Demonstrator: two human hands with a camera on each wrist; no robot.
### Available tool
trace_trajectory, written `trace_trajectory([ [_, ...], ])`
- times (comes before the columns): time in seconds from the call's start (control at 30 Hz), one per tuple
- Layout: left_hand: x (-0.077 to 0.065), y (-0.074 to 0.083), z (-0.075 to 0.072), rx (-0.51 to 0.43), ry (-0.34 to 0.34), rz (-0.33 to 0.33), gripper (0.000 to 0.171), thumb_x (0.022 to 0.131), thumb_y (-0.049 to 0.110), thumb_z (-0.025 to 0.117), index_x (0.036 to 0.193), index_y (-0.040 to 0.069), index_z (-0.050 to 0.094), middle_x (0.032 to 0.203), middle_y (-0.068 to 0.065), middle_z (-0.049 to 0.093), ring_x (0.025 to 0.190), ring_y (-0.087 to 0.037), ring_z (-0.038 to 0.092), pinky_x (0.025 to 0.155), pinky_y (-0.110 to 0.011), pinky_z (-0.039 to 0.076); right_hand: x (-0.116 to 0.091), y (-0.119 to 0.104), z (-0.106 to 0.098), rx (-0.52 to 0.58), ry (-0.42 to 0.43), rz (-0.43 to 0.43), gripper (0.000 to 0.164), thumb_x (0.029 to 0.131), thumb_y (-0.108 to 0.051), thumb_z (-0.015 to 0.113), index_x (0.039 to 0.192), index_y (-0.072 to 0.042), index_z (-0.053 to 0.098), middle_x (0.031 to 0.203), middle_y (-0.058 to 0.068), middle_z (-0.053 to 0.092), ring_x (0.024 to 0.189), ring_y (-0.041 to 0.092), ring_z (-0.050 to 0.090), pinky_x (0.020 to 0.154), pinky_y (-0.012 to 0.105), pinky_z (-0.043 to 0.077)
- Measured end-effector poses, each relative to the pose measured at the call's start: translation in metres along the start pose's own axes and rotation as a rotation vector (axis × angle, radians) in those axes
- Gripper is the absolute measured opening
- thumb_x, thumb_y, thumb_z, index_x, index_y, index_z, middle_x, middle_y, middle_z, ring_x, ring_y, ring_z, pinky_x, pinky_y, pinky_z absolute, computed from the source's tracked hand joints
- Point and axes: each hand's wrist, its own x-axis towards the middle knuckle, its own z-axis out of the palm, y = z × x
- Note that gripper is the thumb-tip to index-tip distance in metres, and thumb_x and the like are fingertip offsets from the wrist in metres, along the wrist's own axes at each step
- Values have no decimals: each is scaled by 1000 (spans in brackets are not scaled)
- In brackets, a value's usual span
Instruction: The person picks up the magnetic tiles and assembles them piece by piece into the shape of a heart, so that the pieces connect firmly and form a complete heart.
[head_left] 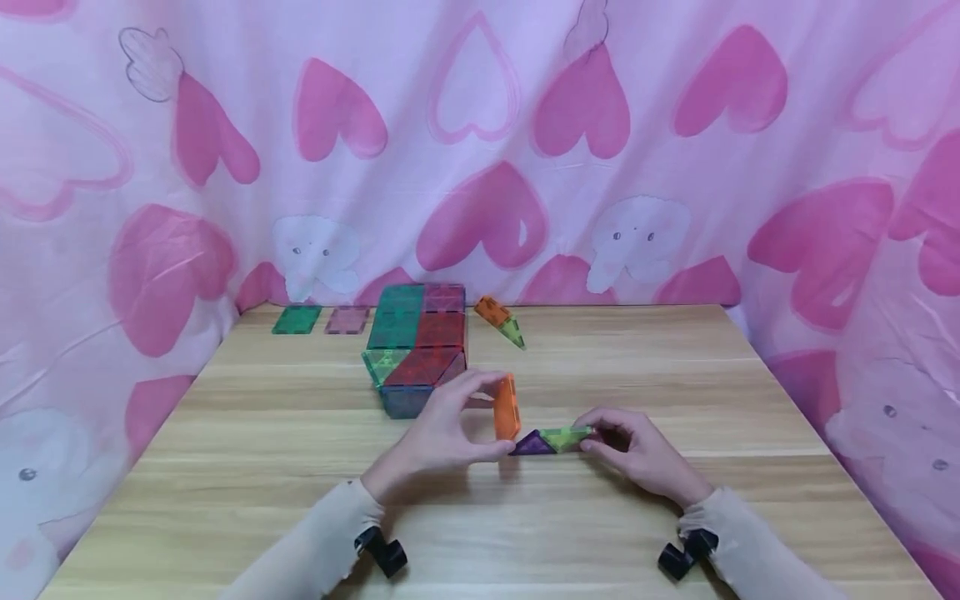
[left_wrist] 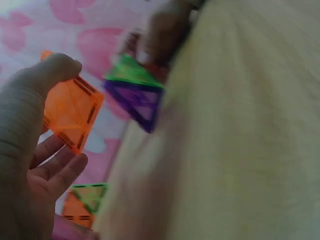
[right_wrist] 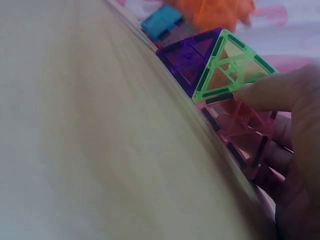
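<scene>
Between thumb and fingers, my left hand (head_left: 450,429) grips a translucent orange magnetic tile (head_left: 507,408) that stands on edge just over the table. To its right, my right hand (head_left: 637,450) pinches a small group of joined magnetic tiles. This group shows a light green triangular tile (right_wrist: 232,67), a purple triangular tile (right_wrist: 187,57) and a pinkish-red tile (right_wrist: 237,125) in the right wrist view. The purple tile's end lies close to my left thumb; whether they touch I cannot tell. Fingers partly cover the red tile.
A larger block of green, red and blue tiles (head_left: 427,342) stands behind my left hand. Farther back lie a green square tile (head_left: 297,320), a pink square tile (head_left: 347,320) and an orange-and-green piece (head_left: 501,320). A pink heart-print curtain (head_left: 480,167) surrounds the wooden table (head_left: 645,367).
</scene>
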Motion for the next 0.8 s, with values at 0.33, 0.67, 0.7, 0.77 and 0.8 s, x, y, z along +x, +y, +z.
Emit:
trace_trajectory([
  [0.33, -7, -24, 16, 44, -89, -118, 83, 83, 27, 102, 154, 15, 60, 139, 3, 66, 122, -14, 70, 107, -39, 61, 3, -9, 7, -2, -74, 14, 26, 102, -7, 80, 121, -25, 81, 114, -3, 81, 99, 16, 71, 85, 27, 58],
  [0.67, -9, -29, 15, 25, -155, -139, 85, 86, 32, 101, 158, 19, 59, 144, 5, 64, 126, -13, 65, 112, -36, 57, 5, 0, -8, 257, -155, 40, 34, 108, 2, 65, 142, -1, 70, 132, 13, 77, 117, 20, 73, 98, 29, 60],
  [0.7, -9, -30, 15, 28, -155, -135, 85, 85, 31, 101, 158, 19, 59, 144, 5, 64, 126, -12, 65, 112, -35, 57, 8, 4, -12, 349, -154, 32, 37, 109, 4, 59, 146, 5, 64, 135, 17, 75, 120, 23, 72, 100, 31, 60],
  [0.77, -9, -31, 15, 35, -152, -123, 85, 85, 31, 101, 158, 18, 59, 144, 5, 64, 126, -12, 65, 112, -35, 57, 13, 13, -20, 516, -138, 1, 41, 110, 10, 48, 150, 17, 52, 138, 25, 70, 125, 28, 71, 102, 33, 61],
  [0.8, -9, -32, 15, 39, -150, -115, 85, 85, 30, 101, 158, 18, 59, 143, 5, 64, 125, -12, 66, 111, -35, 57, 16, 18, -23, 578, -123, -11, 42, 110, 11, 44, 151, 21, 46, 139, 28, 69, 126, 30, 70, 101, 34, 61],
])
